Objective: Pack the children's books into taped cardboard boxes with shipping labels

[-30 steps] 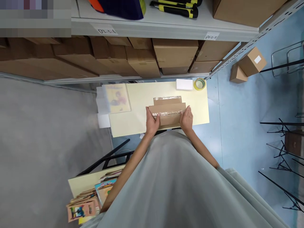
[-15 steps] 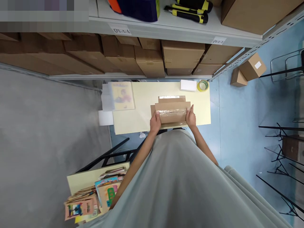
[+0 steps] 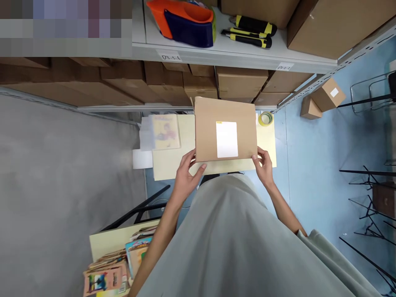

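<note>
Brown cardboard: one box (image 3: 206, 134) bearing one white label (image 3: 227, 139), between two hands (image 3: 185, 175) (image 3: 263, 168).

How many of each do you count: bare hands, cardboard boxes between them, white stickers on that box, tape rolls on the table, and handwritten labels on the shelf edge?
Hands: 2 (left hand, right hand)
Cardboard box: 1
White sticker: 1
Tape roll: 1
Shelf labels: 2 (left label, right label)
Total: 7
</note>
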Tool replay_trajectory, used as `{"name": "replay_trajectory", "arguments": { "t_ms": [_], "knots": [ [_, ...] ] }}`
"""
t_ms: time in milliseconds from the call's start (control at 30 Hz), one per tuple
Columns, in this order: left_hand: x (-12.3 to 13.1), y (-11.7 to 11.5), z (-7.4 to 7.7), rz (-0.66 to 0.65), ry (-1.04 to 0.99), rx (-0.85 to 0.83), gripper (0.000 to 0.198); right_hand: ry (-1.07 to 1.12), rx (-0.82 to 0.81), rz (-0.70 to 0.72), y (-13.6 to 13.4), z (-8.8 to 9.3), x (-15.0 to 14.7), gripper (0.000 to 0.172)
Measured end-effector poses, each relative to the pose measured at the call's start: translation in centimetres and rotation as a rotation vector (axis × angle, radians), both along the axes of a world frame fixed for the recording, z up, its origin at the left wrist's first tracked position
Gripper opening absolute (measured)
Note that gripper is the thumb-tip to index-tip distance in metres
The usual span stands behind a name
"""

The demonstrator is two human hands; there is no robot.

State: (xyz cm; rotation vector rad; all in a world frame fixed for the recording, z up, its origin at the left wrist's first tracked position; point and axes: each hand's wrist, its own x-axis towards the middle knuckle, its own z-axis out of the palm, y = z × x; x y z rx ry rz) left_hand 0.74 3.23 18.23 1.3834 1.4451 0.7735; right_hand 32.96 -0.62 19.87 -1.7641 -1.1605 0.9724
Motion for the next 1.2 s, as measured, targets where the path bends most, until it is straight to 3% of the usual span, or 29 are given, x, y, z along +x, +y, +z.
{"name": "replay_trajectory", "arguments": {
  "t_ms": [67, 167, 267, 333, 433, 600, 767, 867, 1033, 1100, 1200],
  "knots": [
    [0.3, 0.0, -1.8, 0.037, -0.068, -0.074, 0.066, 0.019, -0.019, -0.002, -0.2, -1.9, -0.2, 0.053],
    [0.8, 0.2, -6.5, 0.085, -0.118, -0.199, 0.064, 0.010, -0.099, 0.051, -0.5, -6.1, -0.3, 0.058],
    [0.9, 0.3, -10.8, 0.054, -0.065, -0.299, 0.065, -0.002, -0.187, 0.086, -0.9, -9.8, -0.3, 0.059],
    [0.7, 0.4, -12.6, 0.027, 0.010, -0.357, 0.063, -0.008, -0.230, 0.115, -1.0, -11.4, -0.1, 0.057],
    [0.2, 1.3, -13.7, 0.004, 0.071, -0.416, 0.062, -0.047, -0.286, 0.158, 0.1, -12.5, 0.4, 0.053],
    [0.0, 5.6, -13.1, 0.090, 0.125, -0.372, 0.070, -0.092, -0.329, 0.083, 5.0, -12.3, 1.0, 0.058],
    [0.5, 8.6, -10.8, 0.091, 0.082, -0.367, 0.068, -0.004, -0.343, 0.102, 8.2, -10.2, 0.3, 0.051],
    [-0.1, 7.7, -8.3, 0.159, 0.056, -0.305, 0.069, 0.049, -0.315, 0.046, 7.1, -8.1, -0.3, 0.056],
    [-1.3, 4.3, -4.5, 0.191, -0.174, -0.199, 0.075, 0.133, -0.140, -0.009, 3.3, -5.4, -0.6, 0.067],
    [-1.4, 3.2, -4.2, 0.184, -0.166, -0.213, 0.074, 0.159, -0.128, -0.009, 2.2, -5.3, -0.6, 0.070],
    [-1.2, 2.2, -5.3, 0.181, -0.076, -0.248, 0.069, 0.151, -0.248, 0.040, 1.4, -5.7, -0.5, 0.072]
  ]
}}
